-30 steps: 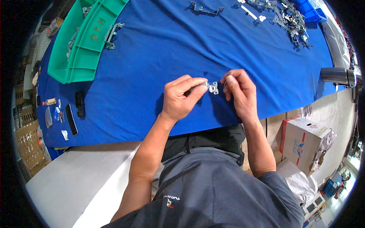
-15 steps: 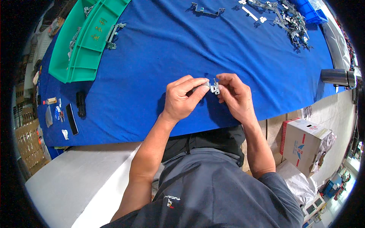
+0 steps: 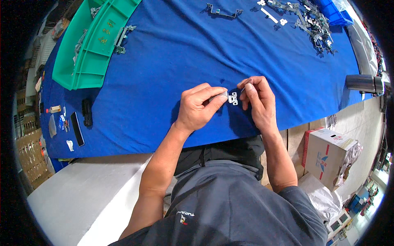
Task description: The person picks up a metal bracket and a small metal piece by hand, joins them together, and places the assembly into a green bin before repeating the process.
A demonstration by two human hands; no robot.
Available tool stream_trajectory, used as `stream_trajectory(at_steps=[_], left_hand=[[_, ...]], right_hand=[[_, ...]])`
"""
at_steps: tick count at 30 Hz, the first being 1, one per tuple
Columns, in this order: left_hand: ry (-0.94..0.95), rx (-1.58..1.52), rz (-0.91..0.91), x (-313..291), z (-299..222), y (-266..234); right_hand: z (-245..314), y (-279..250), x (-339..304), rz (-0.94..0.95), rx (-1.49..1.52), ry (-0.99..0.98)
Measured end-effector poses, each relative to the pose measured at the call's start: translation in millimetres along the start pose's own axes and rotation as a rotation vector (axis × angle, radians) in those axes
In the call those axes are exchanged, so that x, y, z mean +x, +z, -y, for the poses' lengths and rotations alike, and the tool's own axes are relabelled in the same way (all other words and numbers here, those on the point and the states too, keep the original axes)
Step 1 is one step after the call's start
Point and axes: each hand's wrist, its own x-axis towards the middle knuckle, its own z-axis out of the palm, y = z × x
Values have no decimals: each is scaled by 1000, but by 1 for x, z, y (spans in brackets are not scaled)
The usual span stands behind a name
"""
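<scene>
My left hand [image 3: 194, 109] pinches a small silver metal bracket [image 3: 233, 99] between thumb and fingers. The bracket's flat end, with holes in it, juts out to the right over the blue cloth; the rest is hidden by my fingertips. Just right of it, apart from the bracket, my right hand [image 3: 262, 104] is closed, thumb against index finger. A thin dark metal piece [image 3: 247, 83] shows at those fingertips, too small to name its kind.
A green bin [image 3: 91, 61] with metal parts stands at the far left, a bracket [image 3: 121, 39] beside it. Loose metal parts [image 3: 316, 30] lie heaped near a blue bin [image 3: 338, 14]. One long bracket [image 3: 223, 12] lies far off; a phone [image 3: 77, 128] lies left.
My right hand has drawn back from the bracket, slightly up and to the right, with the thin piece at its fingertips. The left hand has barely moved.
</scene>
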Motion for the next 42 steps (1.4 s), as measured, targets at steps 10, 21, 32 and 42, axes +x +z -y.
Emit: stream_trajectory(at_steps=[10, 21, 32, 42], left_hand=[[7, -85, -156, 2, 3, -2], [36, -18, -97, 2, 4, 2], [39, 21, 18, 2, 0, 1], [-23, -43, -124, -1, 1, -5]], right_hand=[[-1, -3, 0, 177, -497, -239], [1, -3, -2, 158, -466, -132], [-3, -3, 4, 189, -417, -302], [4, -4, 0, 192, -492, -200]])
